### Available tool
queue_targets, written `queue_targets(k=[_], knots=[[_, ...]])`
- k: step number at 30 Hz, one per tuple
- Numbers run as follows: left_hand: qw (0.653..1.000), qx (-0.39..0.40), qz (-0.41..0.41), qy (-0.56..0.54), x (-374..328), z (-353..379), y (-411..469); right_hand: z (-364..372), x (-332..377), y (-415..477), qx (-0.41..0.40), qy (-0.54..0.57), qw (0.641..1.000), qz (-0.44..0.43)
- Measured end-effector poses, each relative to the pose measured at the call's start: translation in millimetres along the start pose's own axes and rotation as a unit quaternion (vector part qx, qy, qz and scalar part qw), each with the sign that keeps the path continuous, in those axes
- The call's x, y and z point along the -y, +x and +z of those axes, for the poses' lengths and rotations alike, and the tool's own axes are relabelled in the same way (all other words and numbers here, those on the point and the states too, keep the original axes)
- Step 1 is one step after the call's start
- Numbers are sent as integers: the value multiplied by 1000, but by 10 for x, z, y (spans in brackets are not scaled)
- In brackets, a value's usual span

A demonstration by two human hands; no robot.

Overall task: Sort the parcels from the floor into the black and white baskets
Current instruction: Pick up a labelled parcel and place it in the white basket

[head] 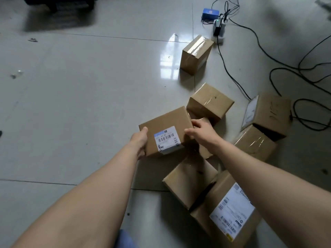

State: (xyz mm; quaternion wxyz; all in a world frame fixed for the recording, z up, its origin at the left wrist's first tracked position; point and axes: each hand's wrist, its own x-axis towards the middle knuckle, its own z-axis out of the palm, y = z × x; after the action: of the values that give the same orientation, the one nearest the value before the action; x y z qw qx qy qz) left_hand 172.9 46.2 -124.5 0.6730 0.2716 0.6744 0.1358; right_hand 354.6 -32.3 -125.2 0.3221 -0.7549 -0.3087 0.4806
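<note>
The box (166, 127) sits between my hands, label up: left hand (140, 140) curls round its left edge, right hand (202, 134) grips the right. No baskets in sight.

Both hands, left (139, 141) and right (202, 133), hold a labelled parcel (166, 129) above other floor parcels (189, 179).

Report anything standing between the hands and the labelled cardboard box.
Nothing visible does: the left hand and right hand grip opposite sides of the brown cardboard box with the barcode label. No basket is in view.
</note>
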Motion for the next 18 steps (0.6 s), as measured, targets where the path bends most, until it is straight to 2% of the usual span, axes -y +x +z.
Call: queue_targets(k=[4,7,10,18], knots=[[997,-25,-19,-64,-74,-110,66,44,117,39,-56,76,994,50],[995,-48,-5,-83,-126,-210,70,69,233,57,-54,127,987,79],[996,-48,5,-70,-152,-326,38,159,285,91,-44,168,979,110],[1000,-11,21,19,-54,-540,-21,411,261,91,-11,146,974,173]])
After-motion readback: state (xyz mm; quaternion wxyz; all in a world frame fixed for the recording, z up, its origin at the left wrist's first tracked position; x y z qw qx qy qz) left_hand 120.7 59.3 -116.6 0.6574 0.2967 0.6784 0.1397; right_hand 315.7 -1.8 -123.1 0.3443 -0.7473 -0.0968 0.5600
